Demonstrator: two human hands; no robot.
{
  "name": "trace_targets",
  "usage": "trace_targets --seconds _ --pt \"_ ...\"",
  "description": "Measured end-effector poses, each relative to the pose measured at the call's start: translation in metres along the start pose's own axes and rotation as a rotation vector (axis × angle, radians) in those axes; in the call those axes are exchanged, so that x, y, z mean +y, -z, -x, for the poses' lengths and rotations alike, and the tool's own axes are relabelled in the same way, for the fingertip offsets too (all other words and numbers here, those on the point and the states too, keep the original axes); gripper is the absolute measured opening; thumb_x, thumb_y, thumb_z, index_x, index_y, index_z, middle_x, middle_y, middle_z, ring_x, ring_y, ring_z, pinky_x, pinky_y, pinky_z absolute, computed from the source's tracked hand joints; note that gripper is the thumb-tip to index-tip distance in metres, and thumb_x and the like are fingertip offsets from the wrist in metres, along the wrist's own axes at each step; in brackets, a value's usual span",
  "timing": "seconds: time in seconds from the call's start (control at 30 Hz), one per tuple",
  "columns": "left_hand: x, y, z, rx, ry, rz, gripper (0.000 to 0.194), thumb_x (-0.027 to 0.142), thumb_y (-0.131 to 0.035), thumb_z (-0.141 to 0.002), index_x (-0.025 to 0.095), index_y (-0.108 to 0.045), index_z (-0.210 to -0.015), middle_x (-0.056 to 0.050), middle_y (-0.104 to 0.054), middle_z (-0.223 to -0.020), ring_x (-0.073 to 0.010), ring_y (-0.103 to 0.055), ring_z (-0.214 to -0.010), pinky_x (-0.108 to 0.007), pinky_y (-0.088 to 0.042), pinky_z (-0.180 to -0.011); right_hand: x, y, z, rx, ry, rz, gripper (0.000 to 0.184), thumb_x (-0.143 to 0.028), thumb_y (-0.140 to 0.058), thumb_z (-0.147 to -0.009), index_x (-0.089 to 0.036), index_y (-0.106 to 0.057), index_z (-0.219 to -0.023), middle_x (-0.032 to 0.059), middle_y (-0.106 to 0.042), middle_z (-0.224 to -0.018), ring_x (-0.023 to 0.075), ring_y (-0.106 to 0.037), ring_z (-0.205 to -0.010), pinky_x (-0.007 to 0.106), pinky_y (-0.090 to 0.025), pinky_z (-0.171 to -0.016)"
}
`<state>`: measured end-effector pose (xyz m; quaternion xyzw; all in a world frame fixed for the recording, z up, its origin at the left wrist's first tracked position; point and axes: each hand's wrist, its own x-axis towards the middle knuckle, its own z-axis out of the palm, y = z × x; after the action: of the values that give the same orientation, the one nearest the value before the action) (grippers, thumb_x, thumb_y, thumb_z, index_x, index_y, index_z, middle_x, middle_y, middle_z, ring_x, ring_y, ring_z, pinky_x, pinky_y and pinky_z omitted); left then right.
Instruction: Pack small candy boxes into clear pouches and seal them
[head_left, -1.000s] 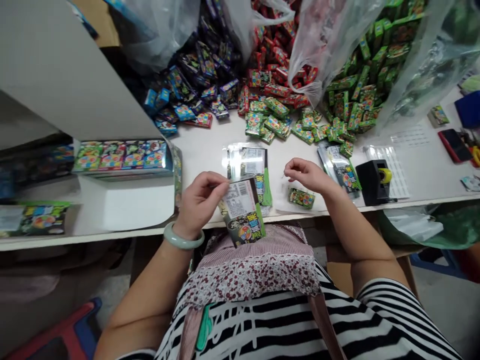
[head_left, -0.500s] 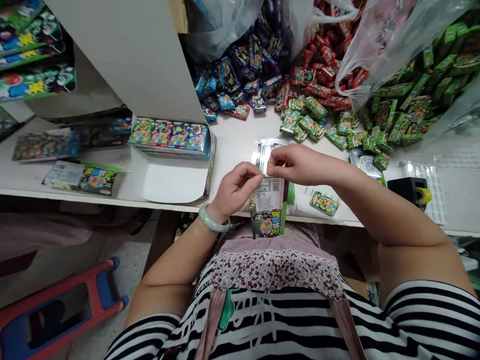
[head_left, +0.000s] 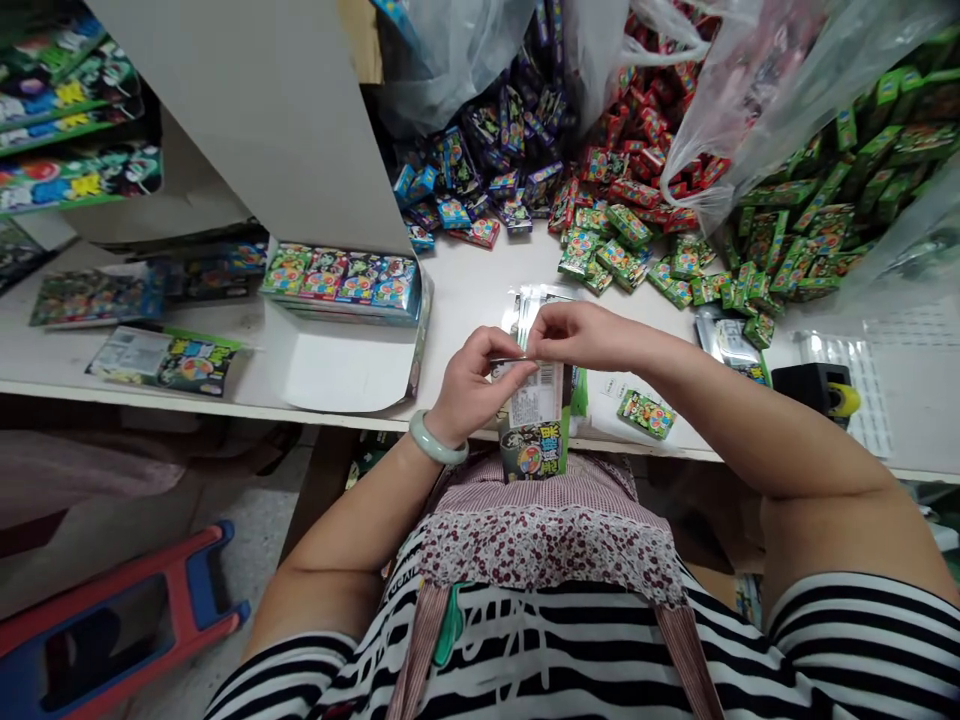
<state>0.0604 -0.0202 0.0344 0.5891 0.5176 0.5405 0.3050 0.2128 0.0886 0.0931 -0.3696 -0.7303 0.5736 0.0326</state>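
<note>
A black and green printed packet (head_left: 534,445) with a pale label panel hangs at the table's front edge, close to my apron. My left hand (head_left: 480,385) pinches its upper edge between thumb and fingers. Right beside those fingertips, my right hand (head_left: 574,333) is closed in a pinch at the same edge; the fingertips nearly meet. Just behind lie clear plastic bags (head_left: 527,312), partly covered by my right hand. A small green candy box (head_left: 646,413) lies on white paper to the right of the packet.
An open display carton (head_left: 345,372) holds rows of small boxes at left. Behind are piles of purple boxes (head_left: 514,120), red boxes (head_left: 652,150) and green boxes (head_left: 825,225), with plastic bags around them. A black tape dispenser (head_left: 810,390) stands at right; a red-blue stool (head_left: 180,590) is below left.
Both hands stay at the packet's top edge. My right fingertips have shifted slightly left, and the left thumb reaches a little further right over the edge. The view has shifted slightly.
</note>
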Motion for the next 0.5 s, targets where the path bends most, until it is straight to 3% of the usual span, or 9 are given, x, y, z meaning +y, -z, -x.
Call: trace_targets --seconds 0.1,0.2,0.27,0.33,0.4,0.43,0.5 --pt "0.003 0.004 -0.003 -0.1 -0.041 -0.046 0.027 0.03 -0.071 -0.083 0.02 -0.059 -0.105 -0.004 -0.066 -0.099 -0.0144 -0.065 -0.086 -0.031 -0.056 -0.08 0.007 -0.002 -0.01 -0.153 -0.194 -0.336 0.013 -0.011 -0.066 -0.073 -0.019 -0.057 -0.075 -0.0029 -0.057 -0.063 0.0121 -0.054 -0.059 0.025 -0.044 -0.056" --pt "0.006 0.015 -0.007 -0.251 -0.031 -0.065 0.03 0.031 -0.067 -0.085 0.02 -0.065 -0.114 -0.007 -0.07 -0.109 -0.0176 -0.068 -0.094 -0.032 -0.057 -0.085 0.013 -0.008 -0.014 -0.245 -0.256 -0.502 0.009 -0.01 -0.06 -0.076 -0.018 -0.057 -0.073 -0.0036 -0.055 -0.059 0.0106 -0.054 -0.056 0.023 -0.045 -0.055" --pt "0.003 0.026 -0.011 -0.175 0.033 -0.087 0.02 0.029 -0.068 -0.084 0.022 -0.072 -0.103 -0.005 -0.074 -0.1 -0.0175 -0.069 -0.089 -0.032 -0.058 -0.083 0.024 -0.006 -0.012 -0.198 -0.192 -0.51 0.006 -0.012 -0.059 -0.079 -0.018 -0.06 -0.077 -0.0026 -0.06 -0.063 0.0109 -0.056 -0.06 0.022 -0.047 -0.057" --pt "-0.006 0.036 -0.015 0.186 0.138 -0.077 0.018 0.025 -0.071 -0.08 0.024 -0.075 -0.097 -0.002 -0.075 -0.094 -0.0167 -0.069 -0.084 -0.033 -0.059 -0.083 0.047 0.008 -0.004 0.011 -0.055 -0.426 0.006 -0.017 -0.059 -0.083 -0.018 -0.063 -0.087 -0.0001 -0.068 -0.076 0.012 -0.061 -0.071 0.024 -0.05 -0.066" --pt "-0.017 0.041 -0.018 0.459 0.248 0.036 0.03 0.018 -0.07 -0.074 0.029 -0.075 -0.102 0.001 -0.076 -0.104 -0.0192 -0.07 -0.096 -0.041 -0.056 -0.097 0.08 0.036 0.014 0.359 0.05 -0.219 0.013 -0.021 -0.061 -0.085 -0.018 -0.064 -0.097 0.0033 -0.071 -0.096 0.0142 -0.064 -0.087 0.028 -0.051 -0.082" --pt "-0.022 0.042 -0.018 0.473 0.322 0.114 0.033 0.017 -0.069 -0.073 0.032 -0.075 -0.102 0.003 -0.075 -0.11 -0.0214 -0.068 -0.106 -0.045 -0.053 -0.103 0.1 0.054 0.028 0.552 0.042 -0.08 0.015 -0.022 -0.061 -0.085 -0.018 -0.064 -0.1 0.0052 -0.071 -0.105 0.0159 -0.064 -0.095 0.03 -0.05 -0.089" --pt "-0.029 0.041 -0.014 0.412 0.463 0.219 0.036 0.02 -0.07 -0.074 0.04 -0.072 -0.104 0.009 -0.071 -0.122 -0.0245 -0.062 -0.124 -0.051 -0.049 -0.109 0.14 0.092 0.06 0.88 -0.144 0.16 0.021 -0.022 -0.059 -0.088 -0.017 -0.062 -0.108 0.0099 -0.068 -0.116 0.0202 -0.062 -0.108 0.035 -0.047 -0.098"
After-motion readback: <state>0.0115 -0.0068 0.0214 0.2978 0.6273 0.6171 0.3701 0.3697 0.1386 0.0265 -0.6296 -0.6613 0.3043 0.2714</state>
